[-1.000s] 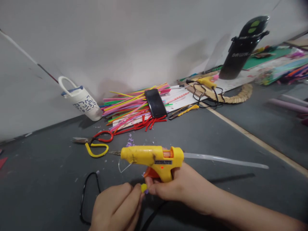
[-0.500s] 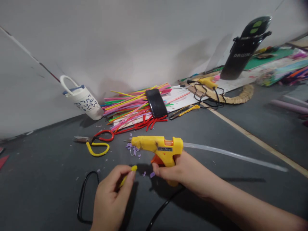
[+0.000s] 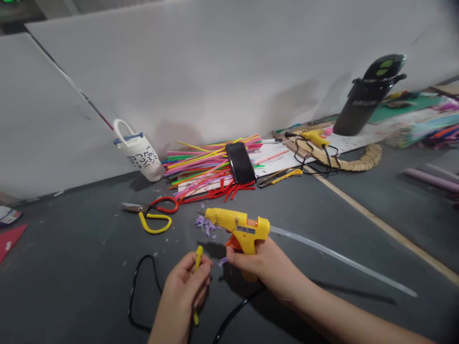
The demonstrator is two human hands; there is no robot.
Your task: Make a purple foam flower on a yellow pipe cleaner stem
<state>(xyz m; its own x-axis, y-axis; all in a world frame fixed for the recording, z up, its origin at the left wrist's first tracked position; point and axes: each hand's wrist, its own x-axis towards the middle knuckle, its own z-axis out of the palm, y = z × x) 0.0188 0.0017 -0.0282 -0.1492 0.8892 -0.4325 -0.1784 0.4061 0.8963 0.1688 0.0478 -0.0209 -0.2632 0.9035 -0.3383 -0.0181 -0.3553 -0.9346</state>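
Observation:
My right hand (image 3: 263, 265) grips a yellow hot glue gun (image 3: 229, 220) by its handle, with fingers around the orange trigger. The gun's metal nozzle points left, and a long clear glue stick (image 3: 340, 258) sticks out of its back. In front of it my left hand (image 3: 188, 286) is closed on a thin yellow stick (image 3: 198, 258), held nearly upright between thumb and fingers. The stick's upper end is thicker, and its lower end shows below the hand. Small purple scraps (image 3: 206, 225) lie on the dark table behind the nozzle.
Scissors (image 3: 150, 212) with red and yellow handles lie left of the gun. Behind are a white cup (image 3: 143, 160), colourful sticks (image 3: 201, 160), a phone (image 3: 241, 162), a utility knife (image 3: 281, 177), a second glue gun (image 3: 315, 137) and a black bottle (image 3: 366, 100). A black cord (image 3: 132, 296) loops near my left hand.
The yellow stick has turned more upright in my left hand, and more of it shows. The glue gun now tilts slightly, its back end lower. The whole view has shifted a little.

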